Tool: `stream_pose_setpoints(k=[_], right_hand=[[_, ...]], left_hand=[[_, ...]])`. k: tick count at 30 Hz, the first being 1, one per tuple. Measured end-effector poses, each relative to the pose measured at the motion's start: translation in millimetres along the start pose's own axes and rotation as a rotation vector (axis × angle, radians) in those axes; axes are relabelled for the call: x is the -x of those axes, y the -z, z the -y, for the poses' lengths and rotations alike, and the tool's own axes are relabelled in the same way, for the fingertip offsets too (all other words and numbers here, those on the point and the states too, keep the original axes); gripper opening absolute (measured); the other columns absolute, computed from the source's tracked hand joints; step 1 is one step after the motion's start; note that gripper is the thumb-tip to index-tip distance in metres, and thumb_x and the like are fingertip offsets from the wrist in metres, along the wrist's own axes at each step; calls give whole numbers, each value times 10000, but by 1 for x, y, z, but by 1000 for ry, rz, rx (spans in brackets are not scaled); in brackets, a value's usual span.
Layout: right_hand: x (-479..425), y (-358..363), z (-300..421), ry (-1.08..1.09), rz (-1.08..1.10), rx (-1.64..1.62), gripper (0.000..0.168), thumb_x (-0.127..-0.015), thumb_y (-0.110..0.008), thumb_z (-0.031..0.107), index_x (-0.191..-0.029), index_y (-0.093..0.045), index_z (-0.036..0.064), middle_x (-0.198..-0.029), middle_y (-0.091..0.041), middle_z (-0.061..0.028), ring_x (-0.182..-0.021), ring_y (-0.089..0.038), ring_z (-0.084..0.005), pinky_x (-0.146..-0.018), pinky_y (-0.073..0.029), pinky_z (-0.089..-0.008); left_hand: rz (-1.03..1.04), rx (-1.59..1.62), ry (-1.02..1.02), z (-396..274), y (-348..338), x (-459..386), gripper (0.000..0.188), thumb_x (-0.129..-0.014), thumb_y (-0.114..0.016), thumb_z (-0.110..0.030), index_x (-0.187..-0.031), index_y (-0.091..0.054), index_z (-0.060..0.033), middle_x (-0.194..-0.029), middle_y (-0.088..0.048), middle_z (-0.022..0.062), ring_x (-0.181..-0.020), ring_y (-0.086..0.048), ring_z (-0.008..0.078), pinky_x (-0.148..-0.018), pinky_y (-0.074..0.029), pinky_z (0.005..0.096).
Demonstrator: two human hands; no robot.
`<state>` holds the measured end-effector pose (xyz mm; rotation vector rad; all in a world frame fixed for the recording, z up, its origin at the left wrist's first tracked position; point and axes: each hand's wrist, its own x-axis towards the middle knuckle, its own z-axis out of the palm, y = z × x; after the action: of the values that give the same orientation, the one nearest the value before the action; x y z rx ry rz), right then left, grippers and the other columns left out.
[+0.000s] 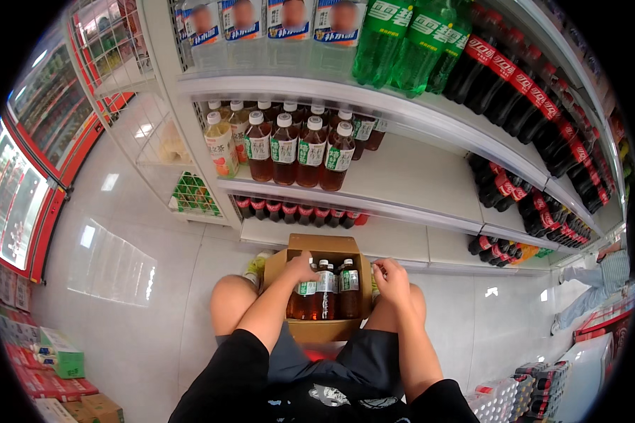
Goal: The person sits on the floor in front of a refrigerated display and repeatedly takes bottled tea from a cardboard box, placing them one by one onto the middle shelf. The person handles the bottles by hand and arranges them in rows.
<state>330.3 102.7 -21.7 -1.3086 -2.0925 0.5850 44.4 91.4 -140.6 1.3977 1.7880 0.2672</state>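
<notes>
An open cardboard box [325, 330] stands between my knees, in front of the shelf, with several bottles of dark tea [350, 285] upright inside. My left hand [300, 268] reaches over the box's left side. Its thumb and fingers are at the neck of a tea bottle [308, 288] there; whether they grip it is not clear. At the box's right edge is my right hand [394, 280], its fingers bent near the cardboard; I cannot see whether they touch it. On the middle shelf [413, 174], similar tea bottles [311, 150] stand in rows at the left.
Cola bottles [317, 215] line the lowest shelf. Above are clear drink bottles [291, 31] and green soda bottles [402, 47]. A wire rack [137, 106] and red-framed coolers [53, 195] are on the left. A person [595, 285] is at far right; packed drinks [513, 396] stand lower right.
</notes>
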Motion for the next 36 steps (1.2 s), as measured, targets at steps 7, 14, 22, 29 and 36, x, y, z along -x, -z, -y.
stream_pose_setpoints(k=[7,14,22,29,36], right_hand=[[12,-14,18,-52,366,-174,641,-830,-786,324,-1352,-551,35,-1143,-687,-199,-1052,-684,-346,-877,-545,-415],[15,-43,69,-237,537,-706,785,-837,-803,266,-1436,-390,-29,-1233,-585,-127,-1128,-566,-193,-982,-457,-344],[-40,7,51,-515,109,-1159,597,-902,-750,234,-1369,-462,-2,-1209,-633,-106,-1076,-628,-198,-938,-521,-370],[-195,52,34,-118,-137,-940,591,-892,-777,225,-1355,-484,4,-1228,-640,-96,-1145,-606,-204,-998,-486,-358],[-267,38,-6,-155,-167,-672,536,-881,-788,205,-1323,-555,13,-1200,-667,-80,-1100,-594,-171,-997,-446,-336]], left_hand=[[-39,-88,-321,-86,50,79,759,-706,-864,-363,-1311,-491,-95,-1064,-709,201,-1012,-688,385,-902,-530,461],[-191,449,-471,-86,71,96,761,-796,-823,-408,-1373,-457,-74,-1121,-687,198,-994,-698,339,-881,-536,411],[-183,599,-515,-92,77,86,676,-927,-704,-355,-1418,-417,11,-1268,-645,196,-1002,-712,268,-876,-541,384],[-145,479,-487,-88,91,91,598,-909,-721,-318,-1364,-486,-8,-1243,-656,170,-1053,-681,259,-875,-544,379],[-124,317,-480,-92,96,91,587,-890,-740,-332,-1358,-513,-60,-1246,-670,154,-1074,-676,273,-890,-538,388]])
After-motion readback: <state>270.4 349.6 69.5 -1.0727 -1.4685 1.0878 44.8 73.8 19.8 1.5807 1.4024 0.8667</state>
